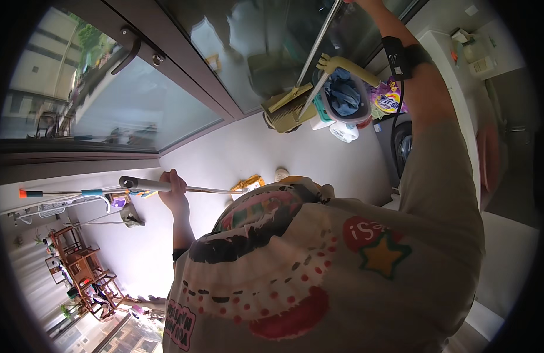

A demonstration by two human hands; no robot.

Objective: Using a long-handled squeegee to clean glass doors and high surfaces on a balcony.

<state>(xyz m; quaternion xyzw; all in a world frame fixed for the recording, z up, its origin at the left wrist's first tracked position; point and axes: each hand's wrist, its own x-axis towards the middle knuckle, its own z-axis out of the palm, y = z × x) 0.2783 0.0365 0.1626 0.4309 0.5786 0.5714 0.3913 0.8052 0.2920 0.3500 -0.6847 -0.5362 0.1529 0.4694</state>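
Observation:
My left hand point(174, 187) is wrapped around a long thin metal rod with a grey-white grip point(145, 183). The rod runs right toward a yellow-and-white piece point(248, 184) on the floor; whether they are joined I cannot tell. Raised at the top edge, my right hand point(361, 2) is partly cut off, with its fingers at the upper end of a metal pole point(320, 44). That pole slants down to a khaki dustpan point(289, 113) with comb-like teeth, standing on the floor. A second pole with a khaki top piece point(348, 69) rises from the same dustpan.
Beside the dustpan are a tub of blue cloth point(343, 94), a white bottle point(344, 132) and a purple bag point(386, 100). A glass door point(136, 100) stands left. Blue-and-orange poles point(66, 193) and a wooden chair point(86, 265) are farther left; a counter point(454, 88) is right.

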